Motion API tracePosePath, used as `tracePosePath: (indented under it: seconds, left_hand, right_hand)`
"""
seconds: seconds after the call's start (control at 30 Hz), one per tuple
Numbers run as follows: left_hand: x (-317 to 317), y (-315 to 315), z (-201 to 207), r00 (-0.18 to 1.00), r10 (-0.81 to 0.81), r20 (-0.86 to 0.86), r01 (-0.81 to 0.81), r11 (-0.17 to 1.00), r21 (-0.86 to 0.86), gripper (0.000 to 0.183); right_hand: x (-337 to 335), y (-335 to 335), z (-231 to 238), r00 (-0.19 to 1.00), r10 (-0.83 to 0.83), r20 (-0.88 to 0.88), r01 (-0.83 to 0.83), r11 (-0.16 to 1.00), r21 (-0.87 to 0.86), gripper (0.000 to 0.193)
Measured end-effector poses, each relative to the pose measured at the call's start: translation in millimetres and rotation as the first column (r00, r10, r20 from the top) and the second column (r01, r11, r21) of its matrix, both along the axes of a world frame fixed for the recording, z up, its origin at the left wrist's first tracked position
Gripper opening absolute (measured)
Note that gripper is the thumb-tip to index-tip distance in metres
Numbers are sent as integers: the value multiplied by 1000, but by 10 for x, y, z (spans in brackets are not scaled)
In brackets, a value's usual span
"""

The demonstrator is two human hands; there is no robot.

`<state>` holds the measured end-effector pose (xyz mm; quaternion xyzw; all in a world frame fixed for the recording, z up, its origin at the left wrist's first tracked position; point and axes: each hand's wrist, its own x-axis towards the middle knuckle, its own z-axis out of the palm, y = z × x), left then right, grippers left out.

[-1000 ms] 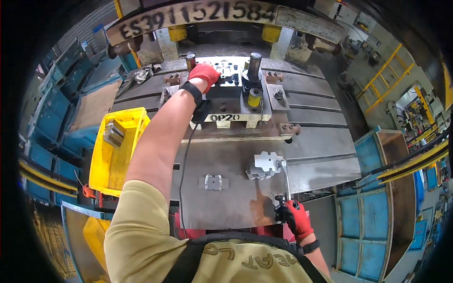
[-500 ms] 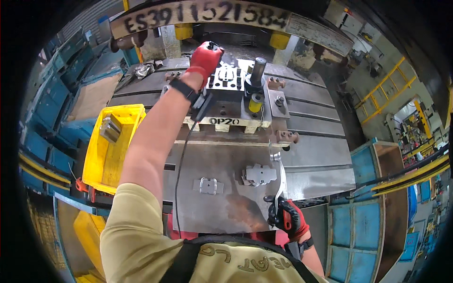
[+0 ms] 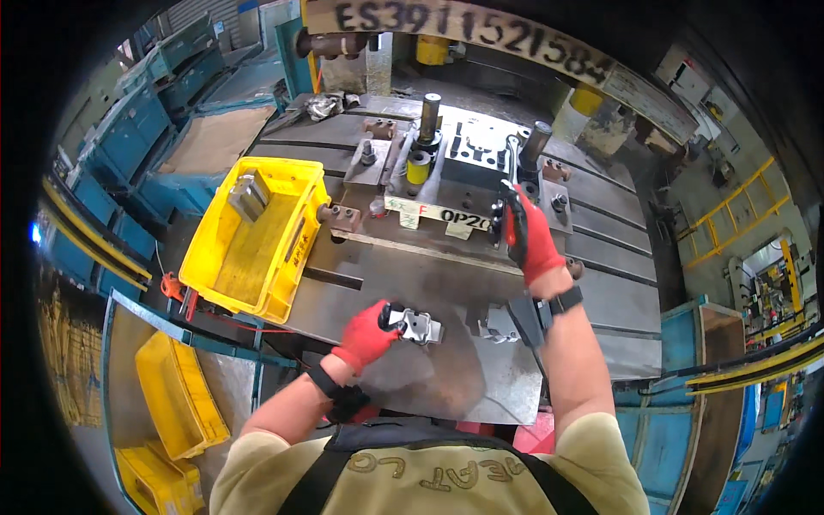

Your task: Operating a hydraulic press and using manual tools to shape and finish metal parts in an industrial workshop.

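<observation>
left hand [image 3: 371, 333] now at metal piece [image 3: 419, 326], grip unclear; right hand [image 3: 530, 233] now by die [image 3: 477, 144], clasping wrench [image 3: 512, 161]; roles apparently swapped.

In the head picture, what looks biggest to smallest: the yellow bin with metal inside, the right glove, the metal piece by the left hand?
1. Yellow bin
2. Right glove
3. Metal piece, partly hidden

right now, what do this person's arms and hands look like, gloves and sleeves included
The left hand and right hand wear red-and-black gloves. Each wrist has a black band; beside the right one sits a dark box with a thin dark cable. The sleeves are short and tan.
</observation>
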<state>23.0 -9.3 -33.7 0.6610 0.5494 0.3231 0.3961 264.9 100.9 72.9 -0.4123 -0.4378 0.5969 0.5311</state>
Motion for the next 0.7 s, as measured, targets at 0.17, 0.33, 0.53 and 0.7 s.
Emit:
tracePosePath:
  seconds: [0.17, 0.33, 0.53, 0.7]
  left_hand:
    - [121, -117, 17, 898, 121, -424, -53, 984, 168, 54]
    - [190, -109, 58, 862, 50, -505, 178, 902, 394, 60]
    - [229, 8, -39, 768, -149, -623, 452, 815, 362, 64]
    - [267, 91, -1, 758, -161, -632, 468, 809, 355, 64]
  right_hand:
    - [-20, 297, -77, 972, -68, 223, 57, 997, 55, 25]
    - [66, 363, -118, 987, -46, 153, 46, 999, 5, 33]
    - [59, 375, -24, 958, -13, 287, 25, 999, -38, 26]
    - [109, 197, -8, 983, -141, 119, 147, 988, -39, 19]
